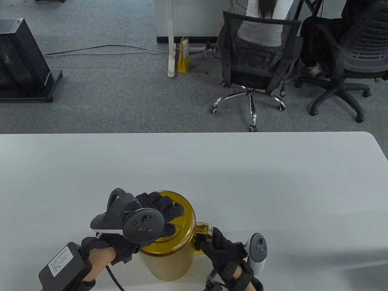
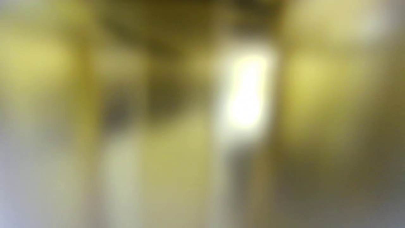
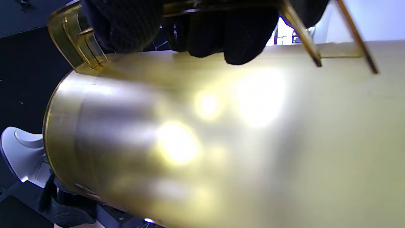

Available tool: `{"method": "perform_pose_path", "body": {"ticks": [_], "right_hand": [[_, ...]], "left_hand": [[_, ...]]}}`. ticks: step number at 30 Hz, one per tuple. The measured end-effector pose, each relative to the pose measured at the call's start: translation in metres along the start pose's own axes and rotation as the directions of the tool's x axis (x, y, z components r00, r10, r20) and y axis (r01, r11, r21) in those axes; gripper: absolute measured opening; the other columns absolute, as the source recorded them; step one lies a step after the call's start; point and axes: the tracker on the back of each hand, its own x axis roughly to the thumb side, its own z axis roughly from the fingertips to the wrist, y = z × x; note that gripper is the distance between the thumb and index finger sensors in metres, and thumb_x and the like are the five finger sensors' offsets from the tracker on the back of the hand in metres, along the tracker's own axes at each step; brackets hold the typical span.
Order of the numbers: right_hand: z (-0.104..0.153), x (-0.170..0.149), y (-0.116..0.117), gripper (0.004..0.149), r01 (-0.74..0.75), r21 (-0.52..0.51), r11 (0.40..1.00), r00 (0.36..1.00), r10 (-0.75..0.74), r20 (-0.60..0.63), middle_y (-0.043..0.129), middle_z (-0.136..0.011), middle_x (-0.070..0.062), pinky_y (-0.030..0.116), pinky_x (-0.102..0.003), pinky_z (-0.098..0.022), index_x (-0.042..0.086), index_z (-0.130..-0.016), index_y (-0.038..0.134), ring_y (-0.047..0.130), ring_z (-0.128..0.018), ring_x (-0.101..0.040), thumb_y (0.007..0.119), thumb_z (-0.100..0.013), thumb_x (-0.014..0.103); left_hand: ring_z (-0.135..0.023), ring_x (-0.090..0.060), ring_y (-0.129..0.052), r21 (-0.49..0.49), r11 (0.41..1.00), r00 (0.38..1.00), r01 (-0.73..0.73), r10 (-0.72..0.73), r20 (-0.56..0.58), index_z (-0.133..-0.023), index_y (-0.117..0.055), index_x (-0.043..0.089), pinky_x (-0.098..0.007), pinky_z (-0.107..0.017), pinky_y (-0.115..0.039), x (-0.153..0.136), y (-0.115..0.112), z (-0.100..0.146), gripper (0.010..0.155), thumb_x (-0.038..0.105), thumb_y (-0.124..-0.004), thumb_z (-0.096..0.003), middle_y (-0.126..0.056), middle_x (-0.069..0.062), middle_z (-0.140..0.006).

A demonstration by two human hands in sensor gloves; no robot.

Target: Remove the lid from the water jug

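At the far left of the table view a black box-shaped stand [image 1: 21,60] is seen on the grey carpet, with thin cables [image 1: 100,50] trailing from near it toward a white desk leg [image 1: 171,39], beside which a yellow paper bag [image 1: 183,56] is propped. Further right, a person [image 1: 263,21] is seated in a black mesh office chair [image 1: 254,66], and a second office chair [image 1: 348,60] is placed beside it. On the white table [image 1: 242,182], near its front edge, a translucent amber water jug [image 1: 169,257] is stood upright with its round lid [image 1: 185,218] in place on top. The left hand [image 1: 151,215] is laid over the lid from the left, its gloved fingers [image 1: 169,209] spread and curled across the top; the lid appears to be gripped, though the contact at the rim is hidden by the black tracker [image 1: 133,219] strapped on the hand. The left wrist view is filled by a yellow-green blur in which nothing can be made out with certainty, probably the jug wall at very close range. To the right of the jug body, its amber handle [image 1: 204,229] is clasped by the right hand [image 1: 225,253], on whose back a white and grey tracker [image 1: 257,251] is carried. In the right wrist view the black gloved fingers [image 3: 221,34] are seen wrapped around the handle [image 3: 82,44] just above the glossy amber jug wall [image 3: 190,142].
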Motion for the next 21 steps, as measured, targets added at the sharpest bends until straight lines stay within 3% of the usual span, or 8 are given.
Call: {"method": "perform_pose_path", "body": {"ticks": [7,17,21], "right_hand": [[-0.002,-0.001,0.009,0.059,0.011,0.009,1.000,1.000,-0.011,-0.011,0.077,-0.077,-0.018,0.057,-0.060,-0.061,0.012,-0.099,0.068,0.082,-0.063,-0.035,0.076,-0.049,0.042],[-0.001,0.002,0.014,0.059,-0.034,0.041,0.999,0.999,0.034,-0.003,0.076,-0.078,-0.019,0.057,-0.061,-0.060,0.013,-0.100,0.066,0.082,-0.064,-0.037,0.074,-0.050,0.041],[-0.001,0.003,0.014,0.058,-0.029,0.051,0.998,1.000,0.030,-0.010,0.076,-0.078,-0.020,0.057,-0.062,-0.060,0.012,-0.101,0.065,0.081,-0.064,-0.038,0.075,-0.050,0.040]], "left_hand": [[-0.064,-0.034,-0.081,0.014,1.000,0.999,0.023,-0.022,-0.046,-0.096,-0.073,0.010,-0.045,-0.049,-0.075,0.001,0.027,0.006,0.057,0.034,-0.084,-0.0450,-0.084,-0.021,-0.080],[-0.064,-0.035,-0.081,0.107,0.993,0.984,0.052,-0.032,-0.175,-0.096,-0.075,0.009,-0.046,-0.049,-0.073,0.002,0.087,0.037,0.057,0.032,-0.086,-0.0442,-0.084,-0.022,-0.080],[-0.065,-0.035,-0.081,0.127,0.987,0.972,0.096,-0.066,-0.224,-0.096,-0.075,0.010,-0.046,-0.050,-0.073,0.002,0.097,0.050,0.057,0.032,-0.086,-0.0442,-0.084,-0.022,-0.080]]}}
